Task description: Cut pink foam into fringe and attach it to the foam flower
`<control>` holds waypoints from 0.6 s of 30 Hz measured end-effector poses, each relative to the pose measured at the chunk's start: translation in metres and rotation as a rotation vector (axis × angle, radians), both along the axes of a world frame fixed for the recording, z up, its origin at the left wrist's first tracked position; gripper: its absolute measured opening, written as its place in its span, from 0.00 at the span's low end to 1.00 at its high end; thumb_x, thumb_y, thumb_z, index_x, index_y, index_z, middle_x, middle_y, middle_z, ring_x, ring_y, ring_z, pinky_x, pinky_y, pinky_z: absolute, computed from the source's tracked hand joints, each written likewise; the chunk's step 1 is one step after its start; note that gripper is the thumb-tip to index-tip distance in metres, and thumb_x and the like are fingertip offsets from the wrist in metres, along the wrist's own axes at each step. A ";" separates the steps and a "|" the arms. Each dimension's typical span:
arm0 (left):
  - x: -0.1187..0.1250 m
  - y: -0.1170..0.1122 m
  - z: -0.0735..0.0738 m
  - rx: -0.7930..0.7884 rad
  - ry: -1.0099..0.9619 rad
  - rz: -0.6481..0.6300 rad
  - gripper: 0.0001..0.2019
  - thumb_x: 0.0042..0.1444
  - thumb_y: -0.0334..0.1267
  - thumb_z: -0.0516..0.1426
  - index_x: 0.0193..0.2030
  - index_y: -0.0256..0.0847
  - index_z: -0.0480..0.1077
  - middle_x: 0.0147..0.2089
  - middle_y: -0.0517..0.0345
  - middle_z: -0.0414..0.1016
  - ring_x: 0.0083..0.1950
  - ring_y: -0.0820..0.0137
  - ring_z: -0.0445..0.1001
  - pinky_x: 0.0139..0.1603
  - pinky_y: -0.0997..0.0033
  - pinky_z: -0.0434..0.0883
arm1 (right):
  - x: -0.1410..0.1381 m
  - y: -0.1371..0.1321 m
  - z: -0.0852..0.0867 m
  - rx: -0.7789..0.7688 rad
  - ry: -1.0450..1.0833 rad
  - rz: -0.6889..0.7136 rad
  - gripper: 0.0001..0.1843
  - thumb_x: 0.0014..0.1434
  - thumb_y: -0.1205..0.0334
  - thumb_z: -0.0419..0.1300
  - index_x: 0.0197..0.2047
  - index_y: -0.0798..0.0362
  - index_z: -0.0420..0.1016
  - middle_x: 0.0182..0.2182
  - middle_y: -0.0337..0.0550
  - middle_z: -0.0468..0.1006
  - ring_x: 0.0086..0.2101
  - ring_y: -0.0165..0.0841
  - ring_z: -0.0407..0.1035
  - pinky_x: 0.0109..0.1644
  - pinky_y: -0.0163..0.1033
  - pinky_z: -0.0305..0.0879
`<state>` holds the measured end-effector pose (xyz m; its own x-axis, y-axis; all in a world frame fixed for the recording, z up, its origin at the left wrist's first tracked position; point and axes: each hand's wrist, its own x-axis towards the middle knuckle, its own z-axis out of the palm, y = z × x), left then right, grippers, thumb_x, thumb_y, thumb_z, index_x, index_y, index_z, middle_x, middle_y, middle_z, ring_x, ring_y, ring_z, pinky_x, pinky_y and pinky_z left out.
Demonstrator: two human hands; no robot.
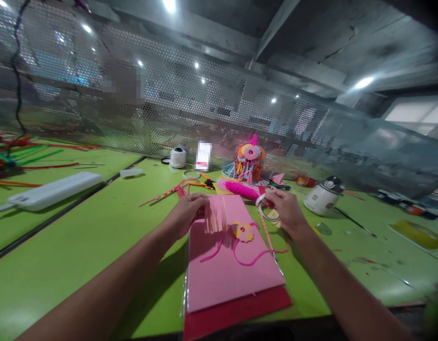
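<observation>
My left hand [191, 211] is closed on the edge of a pink fringed paper strip [216, 215], whose cut ends hang down. In my right hand [284, 208] is a roll of tape [269, 211], pinched at its upper rim. Below both hands lies a pink paper sheet [233, 279] on top of a red sheet [240, 315]. A yellow and pink paper flower [243, 231] rests on the pink sheet, with a magenta cord [252, 263] trailing from it.
Behind the hands are a magenta yarn bundle [241, 189], a tasselled paper ornament [250, 158], a lit phone [203, 156] and a white spool [178, 157]. A white pot-shaped container [322, 199] stands right; a power strip [55, 191] lies left. A perforated metal screen [204, 104] backs the green table.
</observation>
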<state>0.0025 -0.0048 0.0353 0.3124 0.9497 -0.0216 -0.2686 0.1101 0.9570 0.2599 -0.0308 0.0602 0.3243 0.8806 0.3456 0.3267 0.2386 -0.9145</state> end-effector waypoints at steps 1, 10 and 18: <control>0.000 0.000 0.001 0.002 -0.003 -0.015 0.03 0.46 0.33 0.57 0.29 0.36 0.68 0.21 0.64 0.64 0.21 0.79 0.63 0.27 0.76 0.63 | 0.014 -0.014 0.008 -0.038 -0.186 0.056 0.09 0.47 0.61 0.58 0.20 0.55 0.71 0.16 0.36 0.67 0.21 0.27 0.58 0.27 0.36 0.54; 0.005 -0.014 0.008 0.080 0.037 -0.303 0.07 0.49 0.38 0.58 0.32 0.35 0.69 0.23 0.63 0.65 0.24 0.78 0.64 0.30 0.74 0.63 | 0.167 -0.186 0.041 -0.439 -0.988 -0.045 0.19 0.46 0.52 0.60 0.09 0.49 0.66 0.27 0.58 0.75 0.27 0.35 0.68 0.31 0.48 0.57; 0.014 -0.032 0.010 0.213 0.206 -0.622 0.10 0.50 0.40 0.58 0.35 0.34 0.71 0.25 0.62 0.66 0.26 0.77 0.63 0.31 0.73 0.63 | -0.003 -0.126 0.031 -0.214 -0.658 0.327 0.14 0.55 0.54 0.56 0.43 0.49 0.75 0.43 0.46 0.76 0.40 0.37 0.70 0.43 0.43 0.66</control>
